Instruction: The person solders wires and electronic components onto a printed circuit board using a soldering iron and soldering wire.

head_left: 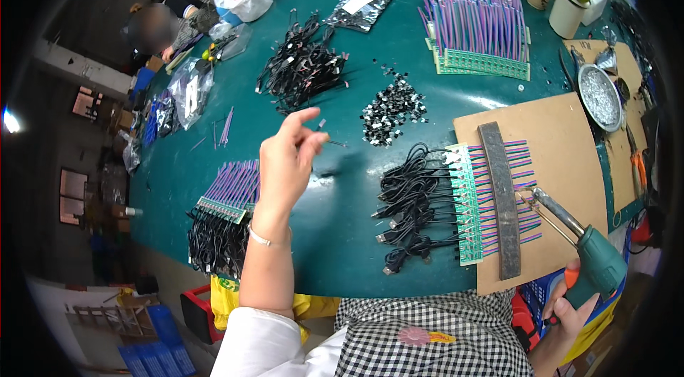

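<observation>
My left hand [288, 145] hovers over the green table between the black cable pile and the small black-and-white parts, index finger stretched and the other fingers curled. A thin dark piece [339, 143] shows at its fingertips; whether they touch it, I cannot tell. Closed around the handle of a green soldering gun [598, 263] is my right hand [570, 314]. The gun's tip meets the purple-and-teal wires near a dark bar [501, 199]. That bar lies across the wires of a green circuit board strip [467, 206], with black USB cables [413, 199] on its left side.
Brown cardboard [563, 142] lies under the board. A pile of black cables [299, 64], small parts [392, 110] and wired boards [477, 28] spread behind. More wired boards [221, 210] sit left. A metal bowl [600, 96] stands right. Another person [153, 28] is at far left.
</observation>
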### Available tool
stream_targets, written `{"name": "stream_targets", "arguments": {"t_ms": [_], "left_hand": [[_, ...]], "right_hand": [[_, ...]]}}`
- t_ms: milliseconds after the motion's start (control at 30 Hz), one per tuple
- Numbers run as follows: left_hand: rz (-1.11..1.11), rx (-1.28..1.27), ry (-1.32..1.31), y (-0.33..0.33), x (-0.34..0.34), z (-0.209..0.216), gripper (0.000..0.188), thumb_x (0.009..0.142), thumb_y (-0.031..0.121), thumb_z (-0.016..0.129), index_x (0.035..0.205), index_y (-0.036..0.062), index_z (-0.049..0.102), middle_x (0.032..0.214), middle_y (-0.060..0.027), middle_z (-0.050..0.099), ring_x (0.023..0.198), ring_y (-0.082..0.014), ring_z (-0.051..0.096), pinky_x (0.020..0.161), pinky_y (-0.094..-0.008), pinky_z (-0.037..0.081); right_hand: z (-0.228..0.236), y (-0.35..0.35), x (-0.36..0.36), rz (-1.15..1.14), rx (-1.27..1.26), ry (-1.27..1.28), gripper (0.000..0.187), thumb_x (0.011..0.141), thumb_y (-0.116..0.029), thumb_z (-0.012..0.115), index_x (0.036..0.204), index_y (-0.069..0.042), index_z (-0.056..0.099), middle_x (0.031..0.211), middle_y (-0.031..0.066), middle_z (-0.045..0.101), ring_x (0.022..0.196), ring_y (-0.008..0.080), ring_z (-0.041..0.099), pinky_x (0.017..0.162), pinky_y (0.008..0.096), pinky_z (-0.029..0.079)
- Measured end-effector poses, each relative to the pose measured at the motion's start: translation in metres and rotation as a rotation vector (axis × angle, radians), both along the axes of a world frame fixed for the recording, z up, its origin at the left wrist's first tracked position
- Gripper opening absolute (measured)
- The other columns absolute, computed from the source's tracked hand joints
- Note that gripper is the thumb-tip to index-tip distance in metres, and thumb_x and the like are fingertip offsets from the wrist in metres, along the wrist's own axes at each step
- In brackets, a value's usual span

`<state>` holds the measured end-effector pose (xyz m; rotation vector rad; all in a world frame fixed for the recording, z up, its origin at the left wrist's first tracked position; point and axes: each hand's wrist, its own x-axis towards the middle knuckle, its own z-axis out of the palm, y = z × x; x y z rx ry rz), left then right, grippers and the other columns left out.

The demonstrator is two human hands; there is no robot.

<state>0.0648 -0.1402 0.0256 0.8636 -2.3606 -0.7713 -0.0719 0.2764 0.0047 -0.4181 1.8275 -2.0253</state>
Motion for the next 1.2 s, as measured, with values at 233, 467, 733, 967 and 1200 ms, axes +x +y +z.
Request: {"name": "stream_targets", "arguments": {"t_ms": [233, 467, 733, 967, 1200], "left_hand": [[-0.245, 0.79, 0.022, 0.106, -0.026, 0.022, 0.006, 0.087, 0.007, 0.056, 0.087, 0.0004, 0.056, 0.065, -0.0017, 0.056, 0.053, -0.0031, 0.047, 0.044, -0.0154, 0.035], [-0.518, 1.268, -0.098, 0.163, -0.037, 0.01, 0.009, 0.089, 0.007, 0.053, 0.09, -0.0014, 0.056, 0.072, 0.0055, 0.052, 0.062, 0.0015, 0.044, 0.054, -0.014, 0.036], [-0.573, 1.236, -0.222, 0.185, -0.042, 0.006, 0.008, 0.088, 0.006, 0.056, 0.085, -0.0017, 0.057, 0.069, 0.0021, 0.057, 0.063, -0.0002, 0.048, 0.054, -0.0168, 0.041], [-0.744, 0.923, -0.158, 0.185, -0.041, 0.006, 0.004, 0.083, 0.001, 0.059, 0.086, -0.0032, 0.058, 0.067, 0.0008, 0.058, 0.057, -0.0016, 0.05, 0.051, -0.0164, 0.04], [-0.653, 1.161, -0.154, 0.176, -0.03, 0.009, 0.002, 0.081, -0.003, 0.058, 0.083, -0.0028, 0.058, 0.077, -0.0026, 0.062, 0.07, -0.0038, 0.056, 0.063, -0.0178, 0.045]], "right_hand": [[0.002, -0.018, 0.014, -0.047, -0.078, -0.156, 0.07, 0.066, -0.007, 0.072, 0.12, 0.009, 0.031, 0.116, 0.0195, 0.044, 0.048, 0.0182, 0.055, 0.036, 0.0252, 0.045], [0.008, -0.059, 0.007, 0.442, 0.057, 0.051, 0.07, 0.068, 0.014, 0.065, 0.129, 0.0, 0.031, 0.111, 0.0155, 0.05, 0.074, 0.018, 0.06, 0.063, 0.0252, 0.052], [-0.006, -0.057, 0.014, 0.414, 0.185, 0.276, 0.062, 0.073, 0.009, 0.066, 0.126, 0.0, 0.034, 0.088, 0.0081, 0.058, 0.076, 0.0141, 0.059, 0.065, 0.0216, 0.048], [-0.002, -0.047, 0.012, 0.424, 0.23, 0.275, 0.051, 0.076, 0.002, 0.067, 0.12, 0.002, 0.041, 0.099, 0.0095, 0.057, 0.071, 0.0141, 0.057, 0.063, 0.0247, 0.048], [0.011, -0.049, 0.007, 0.151, -0.063, 0.019, 0.059, 0.068, 0.008, 0.07, 0.119, 0.006, 0.04, 0.117, 0.0148, 0.045, 0.07, 0.0181, 0.059, 0.057, 0.0263, 0.052]]}}
